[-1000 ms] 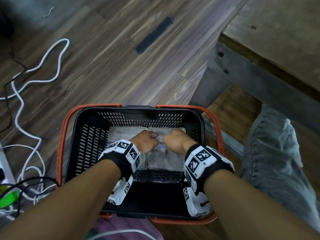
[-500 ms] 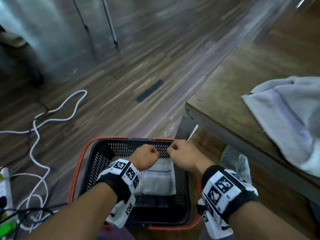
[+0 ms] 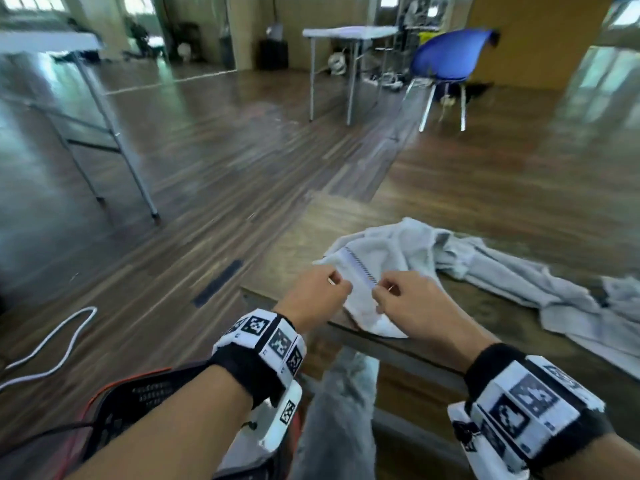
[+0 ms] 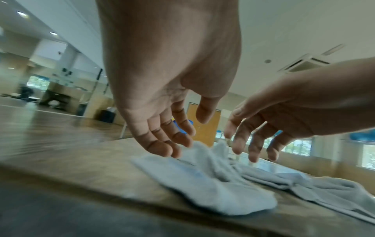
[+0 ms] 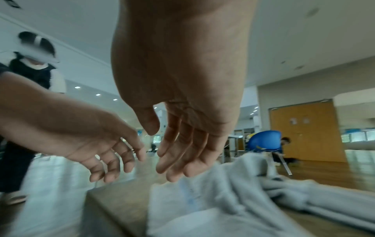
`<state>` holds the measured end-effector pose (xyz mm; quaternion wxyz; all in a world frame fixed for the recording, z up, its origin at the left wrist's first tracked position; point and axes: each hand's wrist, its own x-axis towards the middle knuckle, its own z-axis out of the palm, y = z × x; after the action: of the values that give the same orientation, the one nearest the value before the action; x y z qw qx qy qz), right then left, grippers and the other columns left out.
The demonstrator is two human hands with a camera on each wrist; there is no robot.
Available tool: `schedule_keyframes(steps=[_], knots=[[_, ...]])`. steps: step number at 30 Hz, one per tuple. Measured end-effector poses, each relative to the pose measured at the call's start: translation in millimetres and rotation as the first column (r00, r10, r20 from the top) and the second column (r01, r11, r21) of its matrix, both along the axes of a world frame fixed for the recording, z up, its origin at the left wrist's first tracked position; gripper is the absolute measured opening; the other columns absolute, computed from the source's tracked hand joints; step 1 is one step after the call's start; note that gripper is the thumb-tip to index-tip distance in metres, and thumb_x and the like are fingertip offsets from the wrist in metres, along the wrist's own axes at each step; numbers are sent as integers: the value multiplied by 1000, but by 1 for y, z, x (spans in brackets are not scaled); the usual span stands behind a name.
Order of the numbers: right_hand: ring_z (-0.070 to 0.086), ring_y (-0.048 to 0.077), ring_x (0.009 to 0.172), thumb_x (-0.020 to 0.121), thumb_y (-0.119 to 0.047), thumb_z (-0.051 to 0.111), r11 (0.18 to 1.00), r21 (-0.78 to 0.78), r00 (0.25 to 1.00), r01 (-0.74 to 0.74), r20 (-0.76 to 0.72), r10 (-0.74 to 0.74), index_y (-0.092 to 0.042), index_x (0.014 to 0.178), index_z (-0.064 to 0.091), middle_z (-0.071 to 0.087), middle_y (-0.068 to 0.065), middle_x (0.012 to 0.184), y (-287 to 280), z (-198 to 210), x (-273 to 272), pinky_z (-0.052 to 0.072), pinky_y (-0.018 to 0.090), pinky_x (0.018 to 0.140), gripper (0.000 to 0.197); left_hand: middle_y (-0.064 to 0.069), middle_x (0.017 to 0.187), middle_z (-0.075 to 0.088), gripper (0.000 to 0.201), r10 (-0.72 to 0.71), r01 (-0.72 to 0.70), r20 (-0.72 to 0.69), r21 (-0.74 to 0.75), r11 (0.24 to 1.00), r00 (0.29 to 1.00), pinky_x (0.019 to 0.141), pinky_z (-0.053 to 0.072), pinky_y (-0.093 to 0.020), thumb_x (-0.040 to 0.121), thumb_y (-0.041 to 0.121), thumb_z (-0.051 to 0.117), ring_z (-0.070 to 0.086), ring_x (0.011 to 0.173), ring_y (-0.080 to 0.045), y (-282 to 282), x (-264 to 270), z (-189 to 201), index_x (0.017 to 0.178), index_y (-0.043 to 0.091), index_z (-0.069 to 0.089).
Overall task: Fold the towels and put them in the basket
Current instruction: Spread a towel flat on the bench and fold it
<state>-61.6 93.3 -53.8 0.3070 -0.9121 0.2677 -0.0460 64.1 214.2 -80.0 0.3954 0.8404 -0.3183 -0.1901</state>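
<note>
A crumpled white towel (image 3: 388, 251) with a striped border lies at the near left corner of the wooden table (image 3: 291, 251). More grey-white towels (image 3: 519, 278) sprawl to its right. My left hand (image 3: 341, 284) and right hand (image 3: 381, 292) hover side by side just above the towel's near edge. In the wrist views the left hand (image 4: 172, 136) and right hand (image 5: 182, 152) have relaxed, spread fingers holding nothing, just over the towel (image 4: 202, 184). The black basket (image 3: 138, 393) with its orange rim sits on the floor at lower left, mostly hidden by my left forearm.
My grey trouser leg (image 3: 339, 427) is between basket and table. A white cable (image 3: 52, 341) loops on the floor at left. A folding table (image 3: 52, 43) stands far left, a white table (image 3: 349, 31) and a blue chair (image 3: 446, 60) stand behind. A person (image 5: 30, 72) stands nearby.
Both hands have come up out of the basket, leaving a folded towel inside, and moved right to the towel on the table. The head view has swung up from the floor.
</note>
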Motion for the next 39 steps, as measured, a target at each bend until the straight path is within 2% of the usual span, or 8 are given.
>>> schedule_keyframes(steps=[4, 7, 11, 17, 26, 33, 36, 39], knots=[[56, 18, 64, 95, -35, 51, 995, 12, 993, 103, 65, -103, -17, 75, 61, 65, -1, 73, -54, 15, -56, 41, 32, 57, 29, -13, 80, 70, 23, -93, 94, 30, 0, 996, 995, 66, 47, -36, 88, 22, 56, 56, 66, -21, -63, -43, 11, 80, 0, 62], [54, 22, 60, 95, -33, 52, 980, 9, 976, 198, 88, -198, -8, 76, 58, 60, 2, 64, -89, 16, -94, 42, 34, 57, 32, 1, 61, 57, 24, -184, 185, 47, -15, 983, 982, 60, 40, -32, 89, 22, 56, 50, 61, -15, -108, -75, 13, 68, 11, 55], [65, 22, 72, 95, -30, 54, 948, 15, 944, 317, 95, -317, -9, 83, 67, 70, 5, 75, -132, 6, -139, 51, 35, 63, 27, 1, 75, 67, 24, -282, 281, 52, 30, 959, 958, 61, 44, -29, 89, 29, 53, 62, 74, -18, -161, -114, 11, 80, 11, 64], [51, 16, 54, 91, -24, 54, 901, 5, 901, 433, 23, -433, -9, 69, 55, 56, 0, 57, -189, -15, -191, 41, 32, 54, 28, 5, 85, 71, 22, -448, 436, 59, 146, 888, 892, 64, 46, -26, 88, 32, 55, 63, 79, -11, -230, -161, -5, 91, 19, 72], [66, 16, 78, 90, -32, 57, 850, 59, 852, 523, -73, -519, -23, 87, 63, 69, -5, 85, -240, -42, -243, 58, 38, 72, 12, 3, 131, 45, 34, -647, 586, 136, 316, 746, 750, 101, 45, -39, 94, 21, 52, 53, 118, -20, -304, -200, -44, 127, 22, 53], [65, 18, 86, 90, -40, 54, 833, 63, 834, 549, -115, -540, -30, 88, 59, 68, -5, 93, -247, -44, -269, 58, 44, 82, 12, -3, 112, 56, 13, -628, 476, 318, 441, 761, 710, 85, 52, -40, 95, 25, 53, 58, 99, -23, -322, -208, -48, 104, 15, 56], [66, 18, 80, 90, -42, 54, 826, 52, 827, 561, -97, -554, -29, 86, 59, 67, -4, 89, -247, -43, -282, 58, 44, 78, 14, -3, 80, 61, 29, -652, 511, 330, 422, 749, 683, 65, 47, -35, 96, 33, 51, 59, 75, -21, -329, -214, -37, 73, 15, 54], [64, 13, 86, 90, -53, 60, 846, 68, 848, 528, -87, -523, -30, 98, 60, 66, -6, 95, -248, -42, -290, 57, 39, 81, 24, -8, 76, 58, 38, -672, 560, 296, 383, 735, 679, 67, 46, -37, 101, 28, 40, 61, 75, -28, -335, -227, -18, 66, 13, 46]])
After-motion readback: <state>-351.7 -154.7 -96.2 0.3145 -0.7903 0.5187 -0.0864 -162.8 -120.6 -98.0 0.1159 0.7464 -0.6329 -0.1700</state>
